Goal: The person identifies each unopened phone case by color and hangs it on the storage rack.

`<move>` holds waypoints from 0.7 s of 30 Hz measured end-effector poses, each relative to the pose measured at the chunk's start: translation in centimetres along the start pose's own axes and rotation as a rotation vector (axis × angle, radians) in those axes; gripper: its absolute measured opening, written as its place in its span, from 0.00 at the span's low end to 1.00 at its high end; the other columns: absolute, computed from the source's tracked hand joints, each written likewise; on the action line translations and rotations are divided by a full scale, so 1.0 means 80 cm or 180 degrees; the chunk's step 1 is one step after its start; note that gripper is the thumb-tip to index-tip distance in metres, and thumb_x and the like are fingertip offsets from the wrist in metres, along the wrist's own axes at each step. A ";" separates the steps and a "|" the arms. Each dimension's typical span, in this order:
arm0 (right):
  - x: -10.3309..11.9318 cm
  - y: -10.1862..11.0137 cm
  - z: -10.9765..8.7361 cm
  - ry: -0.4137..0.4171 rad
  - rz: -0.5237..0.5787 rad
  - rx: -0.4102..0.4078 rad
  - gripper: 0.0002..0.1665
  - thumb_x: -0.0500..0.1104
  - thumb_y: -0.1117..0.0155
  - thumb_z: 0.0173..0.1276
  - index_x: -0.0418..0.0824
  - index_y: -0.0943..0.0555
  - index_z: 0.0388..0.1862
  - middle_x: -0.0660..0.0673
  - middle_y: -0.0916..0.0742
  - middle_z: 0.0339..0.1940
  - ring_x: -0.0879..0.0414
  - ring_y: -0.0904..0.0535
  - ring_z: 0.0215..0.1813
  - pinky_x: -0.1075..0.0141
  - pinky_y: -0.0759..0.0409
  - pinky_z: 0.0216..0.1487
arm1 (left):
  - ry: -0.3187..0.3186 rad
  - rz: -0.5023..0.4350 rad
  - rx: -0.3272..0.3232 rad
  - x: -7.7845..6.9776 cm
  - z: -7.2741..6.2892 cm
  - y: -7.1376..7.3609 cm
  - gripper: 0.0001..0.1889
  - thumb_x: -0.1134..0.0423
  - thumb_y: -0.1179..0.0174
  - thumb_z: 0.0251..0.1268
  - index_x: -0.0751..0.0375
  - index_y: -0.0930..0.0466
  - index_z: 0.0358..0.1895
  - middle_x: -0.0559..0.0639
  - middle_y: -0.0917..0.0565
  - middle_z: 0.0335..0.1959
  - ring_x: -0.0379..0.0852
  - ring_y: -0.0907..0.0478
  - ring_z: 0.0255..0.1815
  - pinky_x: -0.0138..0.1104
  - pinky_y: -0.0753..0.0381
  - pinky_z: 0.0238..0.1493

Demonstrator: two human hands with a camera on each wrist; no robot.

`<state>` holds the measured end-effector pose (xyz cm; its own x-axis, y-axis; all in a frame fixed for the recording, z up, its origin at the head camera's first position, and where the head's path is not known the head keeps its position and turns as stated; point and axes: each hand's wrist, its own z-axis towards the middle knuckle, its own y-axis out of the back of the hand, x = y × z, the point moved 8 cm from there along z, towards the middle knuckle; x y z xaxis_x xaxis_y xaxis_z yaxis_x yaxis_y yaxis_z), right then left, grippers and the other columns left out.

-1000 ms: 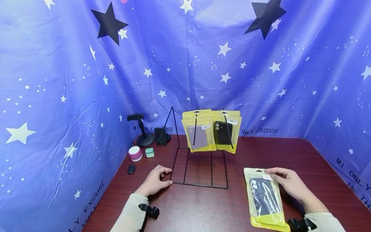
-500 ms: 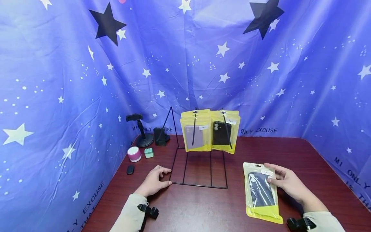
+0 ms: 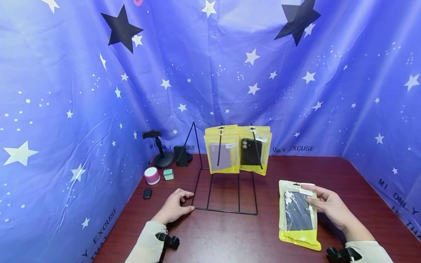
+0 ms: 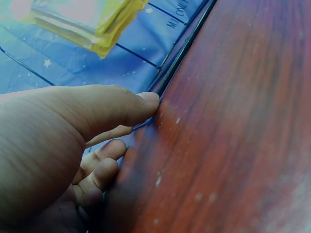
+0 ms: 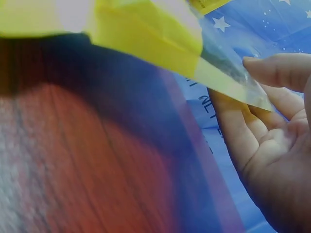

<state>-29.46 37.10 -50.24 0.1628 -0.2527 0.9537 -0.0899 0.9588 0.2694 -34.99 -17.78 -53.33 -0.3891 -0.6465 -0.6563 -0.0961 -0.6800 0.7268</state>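
A black wire display rack (image 3: 224, 210) stands on the table, with its base towards me. My left hand (image 3: 175, 206) holds the rack's front left corner, thumb at the corner and index finger along the side bar. In the left wrist view the thumb (image 4: 121, 104) lies against the bar. My right hand (image 3: 332, 208) pinches the upper right edge of a yellow-and-clear bag (image 3: 297, 237) with a dark phone case (image 3: 297, 212) inside. The bag is tilted up off the table, right of the rack. On the rack's hooks hang bagged phone cases, lilac (image 3: 221, 157) and black (image 3: 251, 152).
Left of the rack stand a black phone stand (image 3: 163, 160), a dark phone-like slab (image 3: 180, 156), a pink-and-white round item (image 3: 152, 176), a mint charger (image 3: 168, 174) and a small black fob (image 3: 147, 193). Starry blue cloth (image 3: 210, 73) encloses the table (image 3: 236, 237).
My right hand has lifted the bagged phone case and shifted it slightly away from me, and the bag now looks more upright. The left hand stays at the rack's corner.
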 end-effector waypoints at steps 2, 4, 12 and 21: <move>0.002 0.001 0.000 0.0080 0.0020 -0.0011 0.30 0.33 0.34 0.75 0.28 0.28 0.73 0.46 0.11 0.39 0.56 0.13 0.35 0.56 0.13 0.33 | 0.0004 -0.0014 -0.0009 0.000 0.000 0.000 0.25 0.55 0.21 0.60 0.50 0.14 0.60 0.42 0.21 0.48 0.42 0.26 0.45 0.37 0.23 0.49; 0.005 0.002 0.001 0.0150 0.0105 -0.0004 0.30 0.32 0.35 0.75 0.29 0.28 0.73 0.46 0.11 0.38 0.56 0.13 0.35 0.56 0.13 0.32 | 0.0021 -0.0019 -0.0005 0.000 0.000 0.000 0.25 0.55 0.21 0.59 0.50 0.14 0.60 0.41 0.21 0.47 0.41 0.26 0.45 0.36 0.23 0.49; 0.034 0.019 0.012 0.0546 0.0090 -0.0191 0.26 0.27 0.37 0.75 0.35 0.23 0.70 0.50 0.12 0.39 0.59 0.14 0.36 0.63 0.15 0.33 | 0.0001 0.0030 -0.0048 -0.002 0.002 0.003 0.24 0.56 0.21 0.60 0.50 0.14 0.60 0.41 0.22 0.47 0.41 0.27 0.44 0.36 0.23 0.48; 0.118 0.043 0.028 0.0866 0.0042 -0.0538 0.25 0.24 0.34 0.70 0.36 0.18 0.65 0.53 0.10 0.39 0.63 0.15 0.36 0.70 0.18 0.34 | -0.0090 -0.0013 -0.0057 -0.004 0.000 0.003 0.24 0.56 0.21 0.60 0.53 0.14 0.59 0.44 0.20 0.47 0.42 0.26 0.44 0.37 0.23 0.47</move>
<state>-30.39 37.70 -40.03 0.4217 -0.2180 0.8801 0.0669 0.9755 0.2095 -34.90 -17.74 -52.95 -0.4144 -0.6338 -0.6531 -0.0815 -0.6889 0.7203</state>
